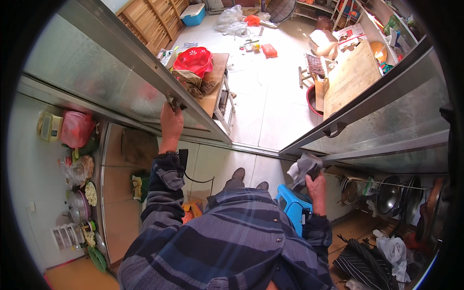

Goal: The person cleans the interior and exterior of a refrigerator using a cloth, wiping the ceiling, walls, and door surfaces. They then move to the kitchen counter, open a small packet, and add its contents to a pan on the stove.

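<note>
My left hand [172, 121] is raised to the metal handle [175, 102] of the left sliding door, fingers closed around it. That door has frosted glass [108, 85] in a metal frame. A crumpled grey cloth [306, 167] hangs from my right hand [316, 186], with a paler, whitish part at its left. The cloth is close to the lower frame of the right frosted-glass door [391, 123], whose own handle [335, 129] has no hand on it. Below my right hand, beside my body, stands a blue plastic stool [294, 207].
A floor track [253, 148] crosses the doorway. Beyond it, a red plastic basin [193, 61] sits on a wooden-topped table [217, 74], and a wooden board [353, 78] leans at right. Pans [388, 195] hang on the right; a counter with a pot [78, 207] runs along the left.
</note>
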Demonstrator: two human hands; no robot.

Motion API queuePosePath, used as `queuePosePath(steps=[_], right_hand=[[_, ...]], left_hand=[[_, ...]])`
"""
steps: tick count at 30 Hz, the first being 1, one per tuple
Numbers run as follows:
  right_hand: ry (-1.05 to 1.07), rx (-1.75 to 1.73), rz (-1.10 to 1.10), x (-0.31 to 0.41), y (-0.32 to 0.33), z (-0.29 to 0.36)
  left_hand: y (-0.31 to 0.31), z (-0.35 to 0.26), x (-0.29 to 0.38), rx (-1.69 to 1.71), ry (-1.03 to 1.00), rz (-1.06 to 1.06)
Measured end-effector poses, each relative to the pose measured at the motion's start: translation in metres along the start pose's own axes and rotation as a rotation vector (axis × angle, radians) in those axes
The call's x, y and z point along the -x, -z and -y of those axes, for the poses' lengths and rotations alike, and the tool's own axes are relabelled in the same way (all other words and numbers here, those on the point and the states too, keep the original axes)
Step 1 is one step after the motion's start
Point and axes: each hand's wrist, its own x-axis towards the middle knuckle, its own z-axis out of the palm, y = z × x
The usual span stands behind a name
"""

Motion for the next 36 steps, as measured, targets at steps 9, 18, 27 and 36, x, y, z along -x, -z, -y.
queuePosePath(steps=[9, 18, 27, 36], right_hand=[[-0.281, 0.067, 0.139, 0.053, -0.020, -0.056], [-0.154, 0.106, 0.133, 0.040, -0.042, -0.044], [-0.047, 0.033, 0.350, -0.004, -0.073, 0.011], [0.076, -0.242, 0.786, -0.087, -0.173, 0.150]], left_hand=[[-0.012, 0.011, -0.006, 0.002, 0.019, -0.038], [-0.007, 0.025, -0.017, -0.024, 0.243, -0.092], [0.014, 0.081, -0.033, -0.128, 0.228, -0.111], [0.044, 0.110, -0.047, -0.030, 0.218, -0.121]])
